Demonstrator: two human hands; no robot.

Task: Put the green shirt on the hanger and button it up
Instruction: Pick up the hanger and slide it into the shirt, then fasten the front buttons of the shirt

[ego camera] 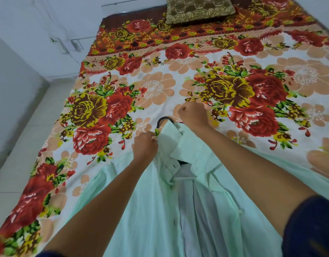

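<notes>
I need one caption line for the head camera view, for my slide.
Both hands, left and right, hold the collar of the unbuttoned green shirt over a black hanger.

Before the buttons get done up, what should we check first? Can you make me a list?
1. Hanger hook poking out above the collar: ok.
2. Green shirt lying on the bed: ok.
3. Left hand gripping the collar edge: ok.
4. Right hand gripping the collar's far side: cannot tell.
5. Front closed: not ok, it gapes open.
6. Hanger arms inside both shoulders: cannot tell, hidden.

No readable text or labels.
</notes>
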